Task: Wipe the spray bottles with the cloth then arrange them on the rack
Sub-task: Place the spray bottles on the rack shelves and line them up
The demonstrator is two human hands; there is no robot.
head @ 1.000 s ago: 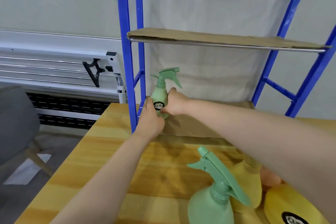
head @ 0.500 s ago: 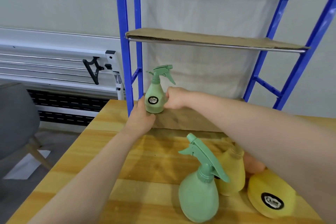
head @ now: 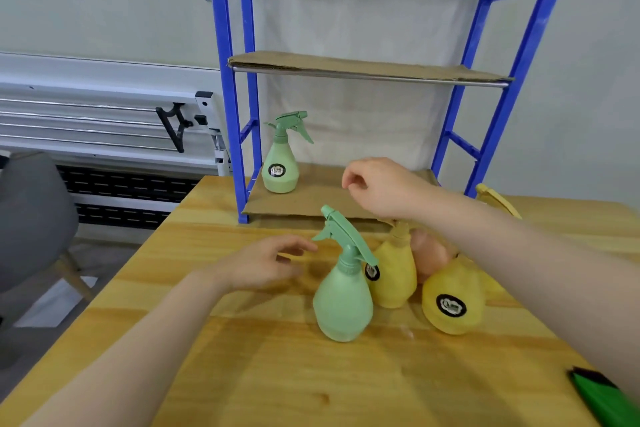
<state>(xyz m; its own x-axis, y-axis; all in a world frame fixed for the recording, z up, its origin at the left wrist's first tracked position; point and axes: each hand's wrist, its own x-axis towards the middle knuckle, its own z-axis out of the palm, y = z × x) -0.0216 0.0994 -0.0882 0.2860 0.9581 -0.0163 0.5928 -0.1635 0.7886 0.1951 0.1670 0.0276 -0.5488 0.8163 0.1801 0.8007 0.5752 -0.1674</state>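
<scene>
A small green spray bottle point(head: 280, 166) stands upright at the left end of the blue rack's point(head: 231, 87) lower cardboard shelf point(head: 311, 199). On the wooden table point(head: 242, 374) in front stands a second green spray bottle point(head: 343, 302), with two yellow bottles point(head: 394, 274) point(head: 452, 302) and an orange bottle point(head: 427, 253) behind it. My left hand point(head: 266, 263) hovers empty just left of that green bottle's trigger. My right hand point(head: 377, 184) is above the shelf, loosely curled, holding nothing. A green cloth point(head: 602, 395) shows at the lower right edge.
The rack's upper cardboard shelf point(head: 363, 68) is bare. Another yellow spray head point(head: 495, 201) pokes out behind my right arm. A grey chair point(head: 31, 218) stands left of the table, beside a white wall unit point(head: 104, 121).
Both hands let go of the small green bottle, which now stands on the lower shelf, and pulled back toward me. The left hand dropped toward the bottles on the table.
</scene>
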